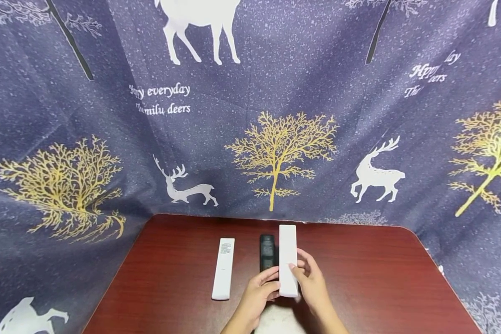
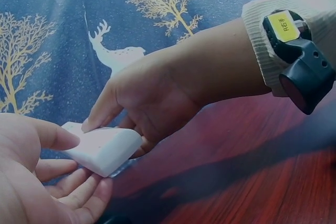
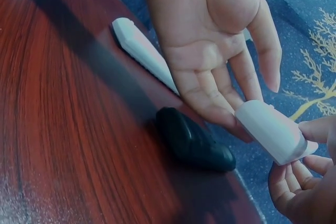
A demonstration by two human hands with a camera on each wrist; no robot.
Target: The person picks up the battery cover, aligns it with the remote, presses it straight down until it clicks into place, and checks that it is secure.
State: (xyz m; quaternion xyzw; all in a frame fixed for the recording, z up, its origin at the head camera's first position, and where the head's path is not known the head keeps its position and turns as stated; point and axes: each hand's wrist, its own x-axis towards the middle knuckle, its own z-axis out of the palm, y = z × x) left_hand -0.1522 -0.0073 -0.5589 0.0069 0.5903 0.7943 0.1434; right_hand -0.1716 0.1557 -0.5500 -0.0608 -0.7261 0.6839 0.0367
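A white remote control (image 1: 288, 246) is held up over the table between both hands, its plain face with a small mark toward the head camera. My left hand (image 1: 256, 292) grips its lower left edge, the thumb at the side and the fingers reaching beneath, as the left wrist view shows. From the right, my right hand (image 1: 313, 280) holds it with the thumb on its face near the mark and the fingers behind. Just left of it lies a black remote control (image 1: 267, 248), partly covered by my left hand. Farther left, a second white remote control (image 1: 223, 269) lies with printed text upward.
The reddish-brown wooden table (image 1: 171, 278) ends at a blue cloth backdrop (image 1: 250, 93) with deer and trees. A pale patch (image 1: 277, 320) shows at the near edge between the forearms. A dark camera mount (image 2: 302, 56) sits on the right wrist.
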